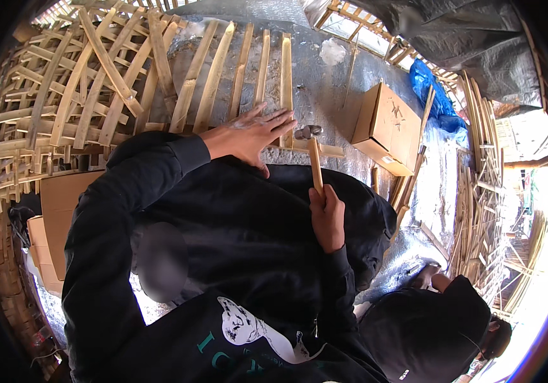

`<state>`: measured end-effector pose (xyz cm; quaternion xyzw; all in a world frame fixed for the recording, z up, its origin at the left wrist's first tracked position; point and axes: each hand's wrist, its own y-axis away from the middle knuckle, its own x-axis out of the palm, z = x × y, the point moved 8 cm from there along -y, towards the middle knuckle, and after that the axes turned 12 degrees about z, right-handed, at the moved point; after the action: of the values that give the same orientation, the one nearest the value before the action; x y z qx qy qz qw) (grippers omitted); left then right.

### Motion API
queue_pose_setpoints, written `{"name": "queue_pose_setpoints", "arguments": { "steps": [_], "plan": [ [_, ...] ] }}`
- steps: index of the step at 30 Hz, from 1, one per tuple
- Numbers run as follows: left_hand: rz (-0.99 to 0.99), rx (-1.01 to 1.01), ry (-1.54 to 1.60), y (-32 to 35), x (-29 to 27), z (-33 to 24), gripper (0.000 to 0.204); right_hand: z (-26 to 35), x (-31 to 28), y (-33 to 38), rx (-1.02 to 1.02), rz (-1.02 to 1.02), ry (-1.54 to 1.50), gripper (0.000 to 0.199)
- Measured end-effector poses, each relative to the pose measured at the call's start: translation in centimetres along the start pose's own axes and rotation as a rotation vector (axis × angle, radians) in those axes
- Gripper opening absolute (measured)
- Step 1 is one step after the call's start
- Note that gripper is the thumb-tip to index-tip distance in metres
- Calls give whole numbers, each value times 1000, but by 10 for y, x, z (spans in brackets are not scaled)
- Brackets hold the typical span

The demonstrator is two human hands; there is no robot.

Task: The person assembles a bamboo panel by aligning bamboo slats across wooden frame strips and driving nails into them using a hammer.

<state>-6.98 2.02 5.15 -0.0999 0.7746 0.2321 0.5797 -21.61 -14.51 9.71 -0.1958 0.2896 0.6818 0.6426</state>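
Observation:
My right hand (329, 217) is closed round the wooden handle of a hammer (315, 165), whose metal head is up beside my left fingertips. With its fingers stretched out, my left hand (248, 135) lies palm down across the near ends of several bamboo slats. One pale slat (286, 73) runs away from me under or beside those fingertips; the exact contact is hidden. Other slats (215, 76) lie roughly parallel to its left, with gaps between them. A bamboo crosspiece (325, 150) sticks out to the right below the hammer head. I cannot see any nail.
A bamboo lattice (50, 96) spreads across the far left. To the right stand a cardboard box (389, 127), blue plastic (437, 102) and bundled bamboo strips (478, 191). Another person in black (427, 332) is close at lower right. More cardboard (73, 217) stands at left.

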Motion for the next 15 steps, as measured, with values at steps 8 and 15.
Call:
{"name": "queue_pose_setpoints", "arguments": {
  "steps": [8,15],
  "plan": [
    [-47,-53,44,-1,2,-3,127,-1,10,0,11,6,42,26],
    [-88,-33,40,-2,5,1,124,27,-5,1,-47,-60,15,28]
  ]
}}
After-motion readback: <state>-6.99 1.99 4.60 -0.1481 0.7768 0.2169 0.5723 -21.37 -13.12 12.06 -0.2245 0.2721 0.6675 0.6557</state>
